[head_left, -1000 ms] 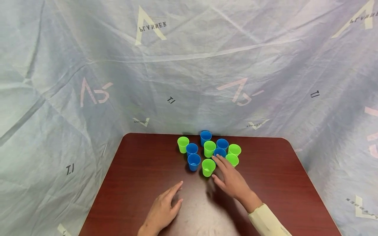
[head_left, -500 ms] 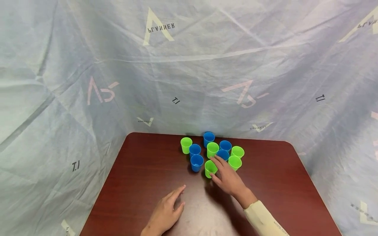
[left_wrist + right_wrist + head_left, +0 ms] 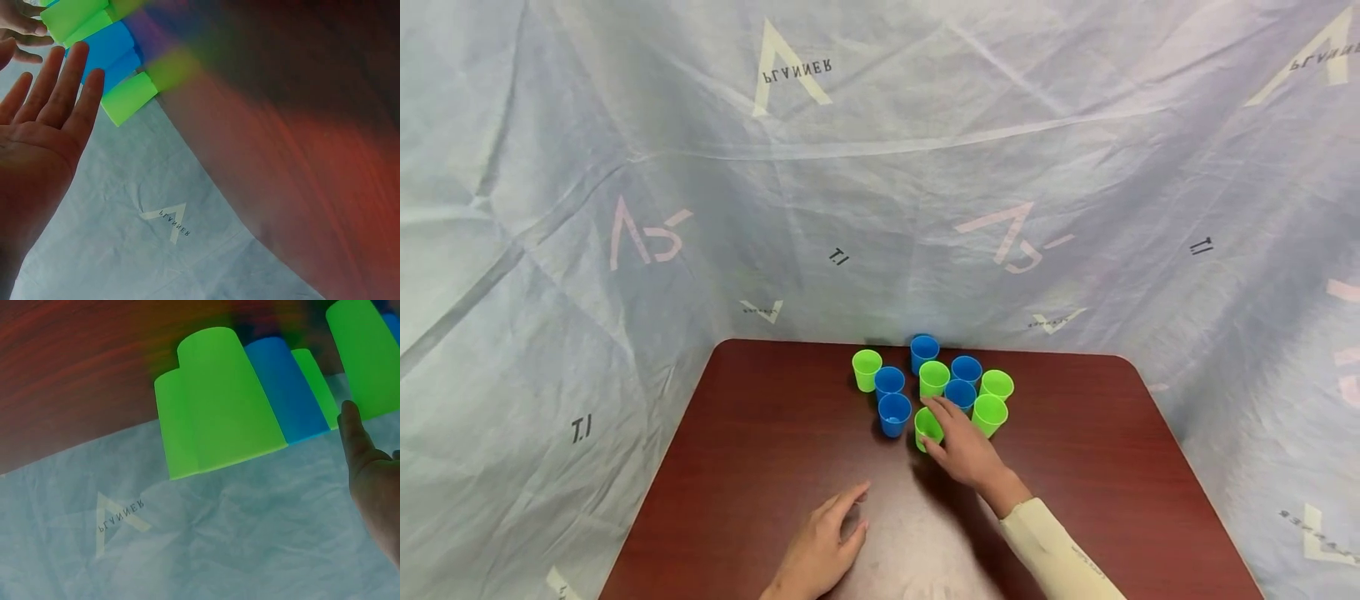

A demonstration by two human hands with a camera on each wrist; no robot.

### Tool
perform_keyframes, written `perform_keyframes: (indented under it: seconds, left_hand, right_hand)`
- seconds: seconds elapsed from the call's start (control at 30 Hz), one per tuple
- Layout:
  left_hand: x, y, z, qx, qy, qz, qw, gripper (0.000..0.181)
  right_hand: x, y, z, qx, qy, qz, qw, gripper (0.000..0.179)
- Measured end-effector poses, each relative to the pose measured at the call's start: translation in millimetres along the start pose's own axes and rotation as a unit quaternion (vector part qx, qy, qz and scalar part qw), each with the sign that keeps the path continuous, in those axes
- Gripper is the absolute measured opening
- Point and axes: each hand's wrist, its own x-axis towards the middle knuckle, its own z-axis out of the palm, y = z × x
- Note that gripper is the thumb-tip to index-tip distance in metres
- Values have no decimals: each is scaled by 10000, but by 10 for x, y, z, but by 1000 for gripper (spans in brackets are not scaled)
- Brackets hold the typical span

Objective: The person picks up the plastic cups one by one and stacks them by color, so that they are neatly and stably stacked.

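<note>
Right hand (image 3: 962,448) over the front green cup (image 3: 927,427), fingers apart, seemingly to straddle it; left hand (image 3: 820,542) empty, fingers parted.

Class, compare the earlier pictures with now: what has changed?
The right grip moved left to the front green cup; whether it holds it is unclear. The left grip drew slightly back. The other cups stayed in place.

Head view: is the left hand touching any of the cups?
No, the tabletop shows between the left hand and the nearest blue cup.
</note>
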Motion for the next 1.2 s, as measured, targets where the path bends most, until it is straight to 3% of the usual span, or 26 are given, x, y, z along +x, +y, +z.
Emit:
perform_keyframes:
  seconds: [0.17,0.4,0.63,1.2]
  left_hand:
    - [-28,-30,31,-310,-304,-224,9988,47]
    - [-52,-46,70,-188,36,11,9998,47]
    - [-58,-30,87,-213,-31,-44,9998,45]
    - [-91,-86,145,-94,188,76,9997,44]
  right_hand:
    - [46,19,88,-5,-7,31,10000,65]
    - [56,59,123,-56,38,55,10000,61]
    - [69,60,81,-31,171,70,9998,65]
    - [-48,-28,44,63,214,3,9998,63]
